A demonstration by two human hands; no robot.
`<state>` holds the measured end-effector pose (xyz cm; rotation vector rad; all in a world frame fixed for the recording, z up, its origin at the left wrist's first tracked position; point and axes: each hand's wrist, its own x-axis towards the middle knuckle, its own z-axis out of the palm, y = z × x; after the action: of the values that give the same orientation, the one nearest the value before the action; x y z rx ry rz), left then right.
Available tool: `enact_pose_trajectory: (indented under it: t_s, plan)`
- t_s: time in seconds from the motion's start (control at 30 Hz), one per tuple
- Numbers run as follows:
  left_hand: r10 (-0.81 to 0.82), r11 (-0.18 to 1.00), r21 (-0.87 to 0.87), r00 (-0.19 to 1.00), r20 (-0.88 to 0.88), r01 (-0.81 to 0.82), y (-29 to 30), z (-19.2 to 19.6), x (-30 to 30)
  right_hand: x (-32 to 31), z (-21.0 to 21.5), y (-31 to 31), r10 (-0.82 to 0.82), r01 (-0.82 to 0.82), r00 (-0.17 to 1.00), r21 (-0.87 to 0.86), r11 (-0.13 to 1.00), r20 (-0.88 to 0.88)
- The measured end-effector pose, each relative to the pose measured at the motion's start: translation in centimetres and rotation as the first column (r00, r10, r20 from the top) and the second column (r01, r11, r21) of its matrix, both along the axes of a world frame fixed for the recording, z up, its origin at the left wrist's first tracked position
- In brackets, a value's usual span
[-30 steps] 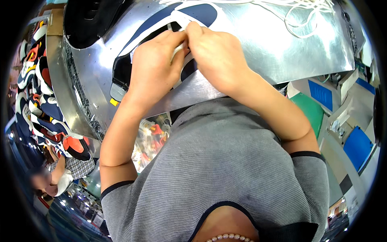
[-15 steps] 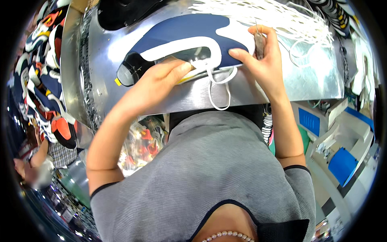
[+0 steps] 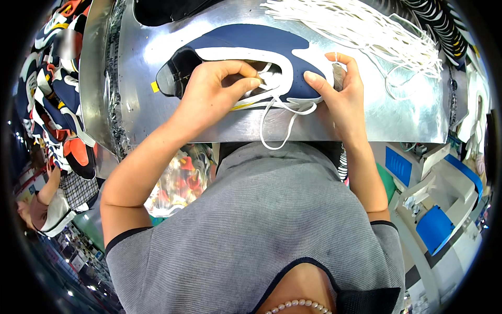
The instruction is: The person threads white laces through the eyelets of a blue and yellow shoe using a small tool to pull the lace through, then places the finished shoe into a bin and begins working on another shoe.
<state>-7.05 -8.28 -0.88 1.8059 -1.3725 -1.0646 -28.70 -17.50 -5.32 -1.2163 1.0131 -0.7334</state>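
A navy and white shoe upper [image 3: 246, 37] lies on its side on the metal table, its dark heel to the left and its toe to the right. My left hand [image 3: 214, 86] reaches over the opening, thumb and forefinger pinched at a white shoelace [image 3: 272, 78]. The fingertips partly hide where the lace enters. A loose lace loop hangs from the upper toward the table's near edge. At the toe, my right hand [image 3: 342, 91] is closed, thumb on the upper and fingers behind it. A grey tool handle [image 3: 339, 76] sits in that hand, mostly hidden by the fingers.
A heap of white laces [image 3: 361, 31] covers the table's far right. Another black piece [image 3: 172, 10] lies at the far edge. Stacked shoe uppers [image 3: 63, 99] stand at the left, where a person [image 3: 52, 201] is visible. A grey and blue machine [image 3: 444, 204] is at the right.
My left fingers have come up into the opening and pinch there. The upper has shifted slightly, and the lace loop has swung. The tool's thin tip, previously upright above my right hand, is less visible.
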Motion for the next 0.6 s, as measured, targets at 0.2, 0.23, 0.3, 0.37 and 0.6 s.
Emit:
enact_pose_trajectory:
  t_s: [0.2,0.23,0.3,0.37,0.6]
  plan:
    - [-0.02,1.0,-0.011,0.96,0.279,0.023,-1.4,0.4,0.6,-0.3,-1.1,-0.7,0.028,-0.027,0.999,-0.027,0.999,0.028]
    - [-0.005,0.983,-0.159,0.88,0.475,0.092,-0.7,0.6,1.2,-0.4,-0.8,-0.6,0.026,-0.026,1.0,-0.025,0.999,0.007]
    - [0.138,0.907,-0.386,0.749,0.648,0.166,0.5,1.8,2.7,-0.7,-0.5,-0.6,-0.004,0.004,0.999,-0.003,1.0,0.041]
    - [0.34,0.845,-0.528,0.674,0.655,0.087,1.8,3.2,5.6,-1.1,-0.2,-0.9,-0.057,0.052,0.988,0.041,0.998,0.145]
    - [0.534,0.798,-0.468,0.087,0.841,-0.379,14.6,4.4,26.0,-4.6,1.2,-2.8,-0.146,0.126,0.984,0.19,0.974,0.099]
